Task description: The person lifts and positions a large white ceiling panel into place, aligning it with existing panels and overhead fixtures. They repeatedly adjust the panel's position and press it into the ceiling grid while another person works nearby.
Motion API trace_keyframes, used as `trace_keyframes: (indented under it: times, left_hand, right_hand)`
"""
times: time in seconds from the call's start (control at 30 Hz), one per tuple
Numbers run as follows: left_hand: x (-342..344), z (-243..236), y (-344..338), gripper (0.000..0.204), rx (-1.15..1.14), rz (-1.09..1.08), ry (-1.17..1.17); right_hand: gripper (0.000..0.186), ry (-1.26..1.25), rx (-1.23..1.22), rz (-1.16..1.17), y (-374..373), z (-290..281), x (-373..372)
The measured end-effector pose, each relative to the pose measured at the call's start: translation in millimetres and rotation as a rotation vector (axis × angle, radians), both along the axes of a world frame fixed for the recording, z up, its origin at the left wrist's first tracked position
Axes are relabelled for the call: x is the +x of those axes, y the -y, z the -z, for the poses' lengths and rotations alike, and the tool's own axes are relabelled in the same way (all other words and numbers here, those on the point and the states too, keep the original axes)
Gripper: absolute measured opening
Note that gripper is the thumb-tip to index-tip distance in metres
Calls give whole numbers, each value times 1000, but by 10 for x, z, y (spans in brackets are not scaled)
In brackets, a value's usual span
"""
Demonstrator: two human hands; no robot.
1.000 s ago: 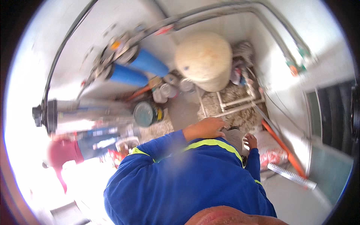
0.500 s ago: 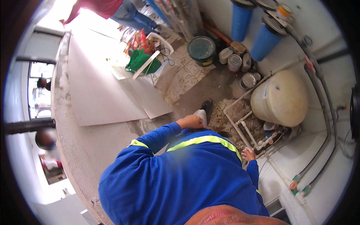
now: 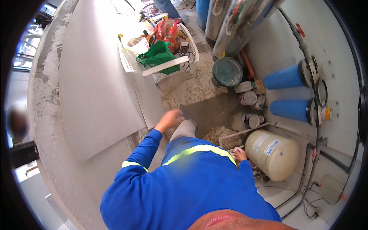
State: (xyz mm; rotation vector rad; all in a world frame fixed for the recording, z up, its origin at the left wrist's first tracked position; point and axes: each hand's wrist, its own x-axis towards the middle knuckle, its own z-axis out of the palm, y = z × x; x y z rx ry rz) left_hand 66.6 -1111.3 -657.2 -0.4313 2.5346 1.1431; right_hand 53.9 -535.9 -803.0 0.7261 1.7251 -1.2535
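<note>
My left hand [image 3: 170,120] is held out ahead of me over the wet floor, beside the corner of a large grey board [image 3: 103,88]. Its fingers curl loosely together, and I see nothing in them. On the other side, my right hand [image 3: 240,154] hangs low by a cream pressure tank [image 3: 274,154] and a pale pipe [image 3: 245,132]. Its fingers are slightly bent and apart, with no object visible in them; whether they touch the pipe I cannot tell. Both arms wear blue sleeves.
A white basket [image 3: 130,63] holds a green cloth [image 3: 159,55] and red packages. Past it stand a lidded dark bucket [image 3: 227,72], several paint cans [image 3: 251,120], and tall cylinders [image 3: 226,34]. Two blue filter housings [image 3: 285,76] hang on the right wall. Another person's leg [image 3: 168,8] shows far ahead.
The view has shifted forward, so the basket, bucket and tank appear nearer. My left hand has swung out to the left and forward. The other person is now mostly out of view.
</note>
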Motion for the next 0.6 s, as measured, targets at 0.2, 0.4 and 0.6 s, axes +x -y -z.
trace_keyframes:
  times: [0.2, 0.4, 0.6]
  left_hand:
    - [-516, -1539, 1836, 30, -276, -666, -650]
    - [-177, -2755, 2824, 25, -1297, -637, -735]
    - [-56, -2741, 3057, 24, -1582, -442, -207]
  right_hand:
    - [39, -383, 5, -548, 1514, -152, -1867]
    - [40, -784, 38, -1248, 3601, -214, -3514]
    - [28, -957, 24, -1654, 6458, 99, -4974]
